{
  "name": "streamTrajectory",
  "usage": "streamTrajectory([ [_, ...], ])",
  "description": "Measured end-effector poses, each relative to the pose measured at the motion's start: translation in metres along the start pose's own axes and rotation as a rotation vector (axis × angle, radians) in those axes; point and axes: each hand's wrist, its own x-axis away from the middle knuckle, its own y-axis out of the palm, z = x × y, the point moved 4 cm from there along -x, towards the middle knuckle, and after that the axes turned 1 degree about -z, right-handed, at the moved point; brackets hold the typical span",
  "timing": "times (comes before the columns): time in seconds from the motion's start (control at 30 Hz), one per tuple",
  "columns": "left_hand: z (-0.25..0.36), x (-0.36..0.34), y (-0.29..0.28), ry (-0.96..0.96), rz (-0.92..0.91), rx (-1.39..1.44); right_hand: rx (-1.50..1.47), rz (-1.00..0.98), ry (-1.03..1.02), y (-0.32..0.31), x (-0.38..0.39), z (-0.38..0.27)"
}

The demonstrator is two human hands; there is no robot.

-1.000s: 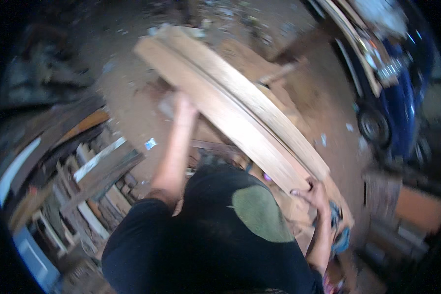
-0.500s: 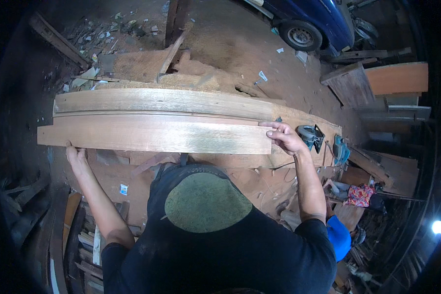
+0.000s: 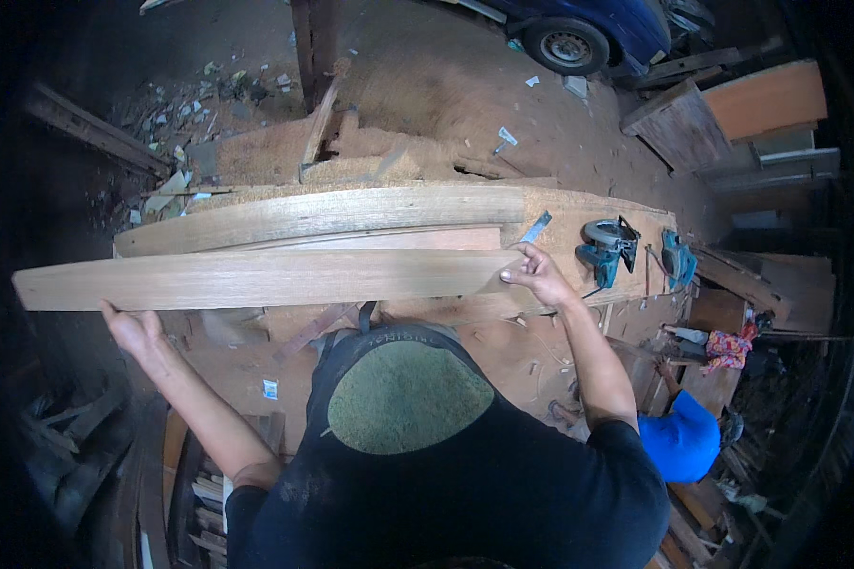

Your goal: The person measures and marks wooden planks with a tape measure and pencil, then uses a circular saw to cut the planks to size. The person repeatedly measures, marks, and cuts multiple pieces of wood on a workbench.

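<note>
A long pale wooden plank (image 3: pixel 256 278) lies nearly level across the middle of the view, held just above the desk (image 3: pixel 579 213), a broad sawdust-covered board surface. The plank's left end juts out past the desk edge over the dark floor; its right end tapers to a point beside the right hand.

The left hand (image 3: pixel 133 329) sits under the plank's lower edge near its left end, palm up, fingers curled against the wood, so the grip is closed on the plank from below. The left arm stretches out long and almost straight from the shoulder, up and to the left. The right hand (image 3: pixel 533 276) pinches the tapered right tip, fingers bent over the top and thumb at the edge, again a closed grip on the plank. The right arm runs up with a slight bend at the elbow.

Just behind the plank, two more long boards (image 3: pixel 332 216) lie stacked on the desk, the far one gently curved. To the right rests a blue circular saw (image 3: pixel 605 248), with a second blue power tool (image 3: pixel 678 258) beside it. A car wheel (image 3: pixel 567 43) shows at the top, and scrap timber (image 3: pixel 199 474) is piled at lower left
</note>
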Motion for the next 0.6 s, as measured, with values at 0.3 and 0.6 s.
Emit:
streamTrajectory([
  [0.3, -0.024, -0.008, 0.055, -0.082, -0.345, -0.181, -0.344, 0.421, -0.295, -0.044, -0.059, 0.033],
  [0.6, -0.173, -0.028, -0.022, -0.506, -0.321, -0.487, -0.050, 0.512, -0.313, -0.102, -0.126, 0.031],
])
